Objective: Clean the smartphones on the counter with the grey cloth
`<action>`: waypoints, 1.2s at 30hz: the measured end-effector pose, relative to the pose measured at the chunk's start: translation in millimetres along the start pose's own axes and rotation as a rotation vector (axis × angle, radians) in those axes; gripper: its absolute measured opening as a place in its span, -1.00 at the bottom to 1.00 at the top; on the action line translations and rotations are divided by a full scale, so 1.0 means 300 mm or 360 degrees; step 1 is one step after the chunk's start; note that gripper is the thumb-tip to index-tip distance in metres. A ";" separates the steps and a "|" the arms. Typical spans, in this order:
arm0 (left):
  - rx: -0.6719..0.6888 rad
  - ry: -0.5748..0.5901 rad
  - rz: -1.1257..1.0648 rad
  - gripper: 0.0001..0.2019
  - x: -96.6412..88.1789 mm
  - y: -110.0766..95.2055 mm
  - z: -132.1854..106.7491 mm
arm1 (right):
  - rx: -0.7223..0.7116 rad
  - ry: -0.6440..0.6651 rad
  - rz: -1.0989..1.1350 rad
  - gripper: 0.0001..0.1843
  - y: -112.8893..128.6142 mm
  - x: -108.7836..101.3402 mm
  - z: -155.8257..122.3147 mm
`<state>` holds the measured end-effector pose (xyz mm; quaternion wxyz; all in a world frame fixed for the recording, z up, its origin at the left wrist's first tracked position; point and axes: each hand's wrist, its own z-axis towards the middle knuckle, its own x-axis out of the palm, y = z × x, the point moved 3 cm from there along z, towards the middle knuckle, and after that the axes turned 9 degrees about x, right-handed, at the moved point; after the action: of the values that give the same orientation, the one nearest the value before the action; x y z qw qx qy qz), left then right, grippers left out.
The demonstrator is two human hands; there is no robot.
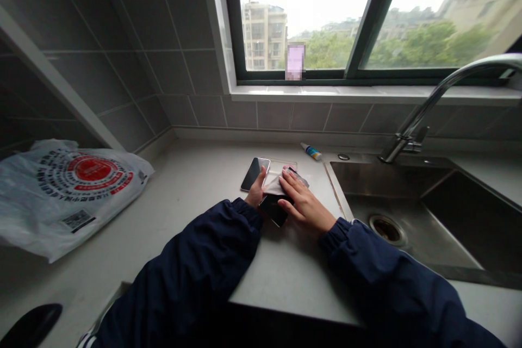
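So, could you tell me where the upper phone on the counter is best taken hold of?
Pinch the phone by its long edges, coming from the left: it lies flat and slanted, with that side free, while your left hand crowds its lower end.

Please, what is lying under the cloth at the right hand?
A black smartphone shows below the pale cloth; the right hand and cloth cover its upper part.

readable text: none | white plastic bag (69, 196): red round logo (92, 169) inside rings of small red and black print, too small and blurred to read | barcode label (76, 221) on the bag: digits illegible | small tube (311, 151) on the counter: blue-and-yellow label, unreadable
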<state>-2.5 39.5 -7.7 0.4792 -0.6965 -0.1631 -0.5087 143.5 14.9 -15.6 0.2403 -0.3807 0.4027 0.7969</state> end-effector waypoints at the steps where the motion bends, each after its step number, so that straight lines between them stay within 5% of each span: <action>1: 0.0001 -0.0002 0.0005 -0.14 -0.001 0.000 0.000 | 0.0000 0.0001 -0.0001 -0.22 -0.001 0.000 0.000; 16: -0.0114 -0.0022 0.0108 -0.09 -0.073 -0.001 0.024 | 0.0017 0.0045 -0.0003 -0.22 0.000 -0.001 0.001; 36: -0.0178 0.0117 0.0019 -0.03 -0.062 -0.001 0.012 | 0.0007 0.0060 -0.0014 -0.21 0.000 0.002 -0.001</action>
<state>-8.8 47.5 -23.7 0.4482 -0.7039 -0.1127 -0.5394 143.1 14.8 -16.2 0.2370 -0.3970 0.4074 0.7876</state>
